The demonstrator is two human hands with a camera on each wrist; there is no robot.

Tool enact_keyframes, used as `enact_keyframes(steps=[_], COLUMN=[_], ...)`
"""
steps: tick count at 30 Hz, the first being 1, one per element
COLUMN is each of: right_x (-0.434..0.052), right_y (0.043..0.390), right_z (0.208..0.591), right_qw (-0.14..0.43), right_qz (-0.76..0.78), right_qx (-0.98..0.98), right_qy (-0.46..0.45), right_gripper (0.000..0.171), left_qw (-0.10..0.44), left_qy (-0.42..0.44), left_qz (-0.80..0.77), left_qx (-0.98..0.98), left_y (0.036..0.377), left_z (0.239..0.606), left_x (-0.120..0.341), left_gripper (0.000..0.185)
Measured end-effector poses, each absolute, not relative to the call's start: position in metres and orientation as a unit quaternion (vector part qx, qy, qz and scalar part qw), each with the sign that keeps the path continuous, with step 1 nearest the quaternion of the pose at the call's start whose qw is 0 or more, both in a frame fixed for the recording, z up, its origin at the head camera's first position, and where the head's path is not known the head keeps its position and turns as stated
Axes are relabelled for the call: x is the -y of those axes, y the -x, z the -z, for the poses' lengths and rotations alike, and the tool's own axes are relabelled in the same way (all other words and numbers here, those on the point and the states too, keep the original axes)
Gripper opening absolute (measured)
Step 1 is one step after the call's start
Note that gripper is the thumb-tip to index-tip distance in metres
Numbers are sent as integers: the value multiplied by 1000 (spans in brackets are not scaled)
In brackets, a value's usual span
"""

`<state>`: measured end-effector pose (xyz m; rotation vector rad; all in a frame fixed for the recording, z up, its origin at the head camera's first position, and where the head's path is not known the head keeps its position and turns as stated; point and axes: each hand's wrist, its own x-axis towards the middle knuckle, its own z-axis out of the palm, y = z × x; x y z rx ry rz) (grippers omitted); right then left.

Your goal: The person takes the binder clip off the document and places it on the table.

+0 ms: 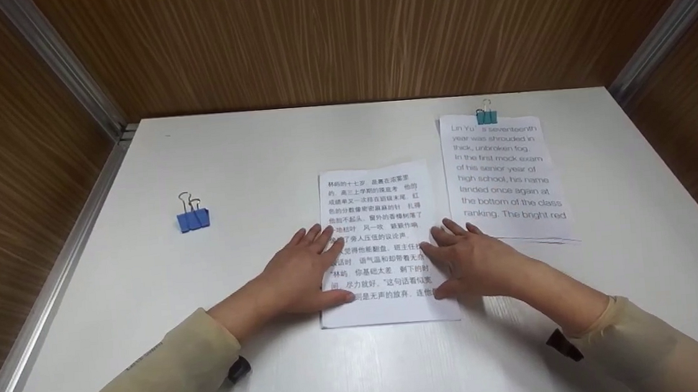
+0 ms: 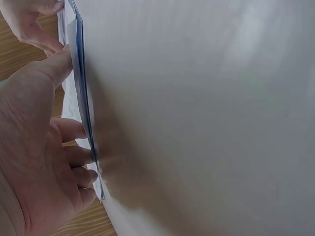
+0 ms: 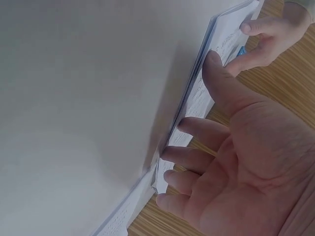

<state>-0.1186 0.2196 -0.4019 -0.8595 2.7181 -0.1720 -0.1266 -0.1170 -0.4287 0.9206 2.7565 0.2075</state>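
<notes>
A small stack of paper sheets printed with Chinese text (image 1: 379,218) lies flat on the white table. My left hand (image 1: 302,271) touches its left edge, thumb and fingers spread apart over the margin. On the opposite edge rests my right hand (image 1: 482,263), also with spread fingers. Both wrist views show fingertips along the side of the stack (image 3: 194,81), whose sheets lie slightly apart at the edge. Beyond my right hand lies a second stack with English text (image 1: 503,177), held at its top by a teal binder clip (image 1: 486,116).
A blue binder clip (image 1: 193,220) stands on the table at the left, its wire handles up. Wood-grain panels (image 1: 337,41) enclose the white table (image 1: 375,374) at the back and sides, with metal rails (image 1: 64,62) at the corners.
</notes>
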Motion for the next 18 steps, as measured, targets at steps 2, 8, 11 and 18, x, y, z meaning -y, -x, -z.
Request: enact_keyframes(steps=[2,8,11,18], right_x=[-216,-201,-186,-148], right_y=[120,130,137,146], right_z=[404,406,405,406], right_qw=[144,152,160,172], right_qz=[73,101,95,86], right_qx=[-941,-934,-934,-932], right_qy=[299,307,306,307], right_gripper=[84,84,85,85], left_qw=[114,111,110,117], left_qy=[-311,-299,-288,-263], left_qz=[-68,-68,-66,-56], left_qx=[-941,-945,-949,-956], left_y=[126,127,129,131], left_z=[427,423,424,424], left_x=[122,144,156,185], left_gripper=[102,100,100,100])
